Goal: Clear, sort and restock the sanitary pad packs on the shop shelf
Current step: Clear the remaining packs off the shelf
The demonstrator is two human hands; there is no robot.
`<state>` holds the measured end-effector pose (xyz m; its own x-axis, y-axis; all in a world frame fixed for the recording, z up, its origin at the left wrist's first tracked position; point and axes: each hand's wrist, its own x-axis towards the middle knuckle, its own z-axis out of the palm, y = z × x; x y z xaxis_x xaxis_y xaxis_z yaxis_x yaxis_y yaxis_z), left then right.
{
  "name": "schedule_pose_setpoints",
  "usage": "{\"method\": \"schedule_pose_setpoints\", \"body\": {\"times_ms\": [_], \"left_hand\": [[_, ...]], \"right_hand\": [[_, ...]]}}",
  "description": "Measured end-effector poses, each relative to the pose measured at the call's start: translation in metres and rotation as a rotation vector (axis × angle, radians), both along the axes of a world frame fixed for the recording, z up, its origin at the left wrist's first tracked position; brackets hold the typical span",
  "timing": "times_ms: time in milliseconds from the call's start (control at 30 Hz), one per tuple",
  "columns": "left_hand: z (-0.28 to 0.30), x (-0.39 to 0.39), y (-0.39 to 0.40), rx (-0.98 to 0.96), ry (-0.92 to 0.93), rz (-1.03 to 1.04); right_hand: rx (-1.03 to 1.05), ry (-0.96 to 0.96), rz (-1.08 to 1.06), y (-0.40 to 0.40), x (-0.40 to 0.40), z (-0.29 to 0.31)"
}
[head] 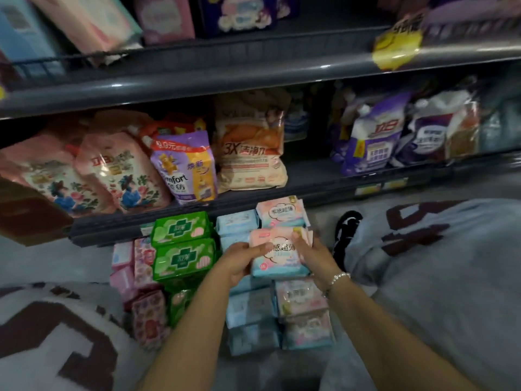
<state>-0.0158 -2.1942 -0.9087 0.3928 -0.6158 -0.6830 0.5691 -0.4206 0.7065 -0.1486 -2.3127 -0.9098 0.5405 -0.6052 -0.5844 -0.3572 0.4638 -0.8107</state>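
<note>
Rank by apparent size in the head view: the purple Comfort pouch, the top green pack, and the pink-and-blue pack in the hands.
1. Purple Comfort pouch, clearly largest.
2. Pink-and-blue pack and top green pack look alike; the held one sits nearer the camera, so no ranking.

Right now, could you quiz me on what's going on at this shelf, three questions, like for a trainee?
1. True or false: both hands hold the pink pack.
2. Which packs lie directly left of the blue packs? A) green packs B) purple pouches C) yellow tags
3. Fill in: the bracelet is on the ___ wrist.

Key:
1. True: the left hand and right hand each grip one side of it.
2. A: the green packs are stacked on the floor beside them.
3. Right.
</note>
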Motion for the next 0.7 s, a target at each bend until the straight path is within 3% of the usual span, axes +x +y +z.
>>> {"method": "schedule_pose_setpoints", "body": {"times_ms": [100, 200, 467, 700], "left_hand": [[-0.019, -0.024, -0.015, 0.086, -0.023, 0.124], [-0.036, -0.038, -0.029, 0.132, -0.062, 0.234], [-0.031, -0.037, -0.067, 0.285, -0.289, 0.116], [-0.032, -0.038, -0.064, 0.318, -0.334, 0.094]], "right_hand": [[0.098, 0.121, 0.076, -0.019, -0.017, -0.006], [0.064, 0.135, 0.058, -0.033, -0.020, -0.017], [-0.056, 0.154, 0.016, -0.053, -0.008, -0.052], [-0.113, 0.217, 0.074, -0.053, 0.001, -0.056]]}}
